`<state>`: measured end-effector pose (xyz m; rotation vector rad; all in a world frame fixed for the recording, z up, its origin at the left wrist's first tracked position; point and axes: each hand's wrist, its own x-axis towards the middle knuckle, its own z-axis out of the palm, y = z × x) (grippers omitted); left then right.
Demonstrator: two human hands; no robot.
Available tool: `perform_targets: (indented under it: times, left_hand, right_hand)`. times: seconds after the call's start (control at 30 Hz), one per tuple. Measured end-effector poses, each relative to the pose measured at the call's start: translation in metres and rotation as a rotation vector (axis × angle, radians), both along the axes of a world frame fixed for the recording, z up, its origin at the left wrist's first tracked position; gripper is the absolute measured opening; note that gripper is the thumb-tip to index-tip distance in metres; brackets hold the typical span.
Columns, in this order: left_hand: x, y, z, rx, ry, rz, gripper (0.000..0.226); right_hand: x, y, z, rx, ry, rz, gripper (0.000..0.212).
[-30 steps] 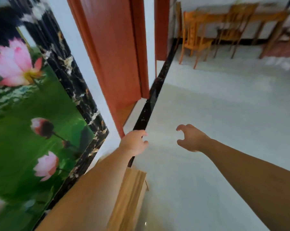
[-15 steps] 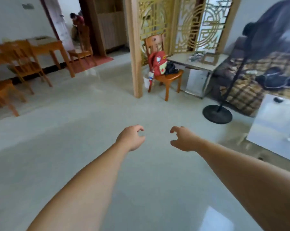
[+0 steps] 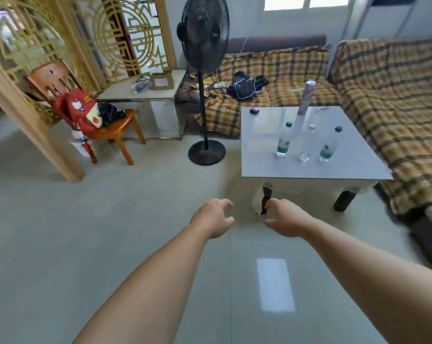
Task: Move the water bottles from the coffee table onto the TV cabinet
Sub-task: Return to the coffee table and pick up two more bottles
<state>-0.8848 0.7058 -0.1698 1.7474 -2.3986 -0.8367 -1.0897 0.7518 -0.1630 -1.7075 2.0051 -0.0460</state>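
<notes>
Head view: both arms reach forward over the bare floor (image 3: 110,232), well short of the desk (image 3: 309,167) that stands ahead and to the right. The left hand (image 3: 213,218) and the right hand (image 3: 285,219) are side by side, each with fingers loosely curled and spread, grasping nothing.

Three water bottles stand upright on the desk, toward its near half: a left bottle (image 3: 283,140) with a green cap and label, a middle bottle (image 3: 306,144) that is clear with a pale cap, and a right bottle (image 3: 329,145) with a green cap. They stand close together but apart from one another. Behind them a taller patterned can (image 3: 306,98) rises, and a small dark object (image 3: 254,111) sits at the far left corner.

The TV cabinet is not in this view, so whether any bottle already stands there cannot be told. Judging from here, three bottles remain to be carried, and the step in hand looks like the approach to the desk.

A standing fan (image 3: 205,78) stands just left of the desk, its round base on the floor near the likely path. A plaid-covered sofa (image 3: 383,95) wraps the far and right sides, so the near edge seems the open side to reach from. A wooden chair with a red backpack (image 3: 78,110) stands well to the left.
</notes>
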Motion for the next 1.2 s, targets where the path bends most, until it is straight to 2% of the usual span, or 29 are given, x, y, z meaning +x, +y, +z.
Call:
perform_targets:
  times: [0.2,0.4,0.53,0.73,0.93,1.2]
  left_hand:
    - [-0.062,-0.040,0.008,-0.010,-0.003,-0.088,0.043]
    - [-0.093,-0.095,0.017,-0.049,0.023,-0.135,0.042]
    - [-0.108,-0.149,0.016,-0.042,0.024,-0.162,0.042]
    - [-0.130,-0.252,0.016,-0.053,0.060,-0.232,0.044]
    - [-0.151,-0.340,0.023,-0.043,0.060,-0.306,0.046]
    - [-0.204,-0.416,0.019,-0.034,0.044,-0.378,0.045]
  right_hand:
    - [-0.051,-0.030,0.004,-0.030,-0.029,-0.098,0.049]
    - [-0.072,-0.083,0.017,-0.050,-0.019,-0.108,0.047]
    - [-0.083,-0.133,0.020,-0.047,0.003,-0.098,0.049]
    - [-0.099,-0.225,0.021,-0.036,0.015,-0.211,0.049]
    - [-0.098,-0.312,0.021,-0.071,0.013,-0.198,0.049]
    - [-0.166,-0.365,0.011,-0.052,0.034,-0.298,0.048]
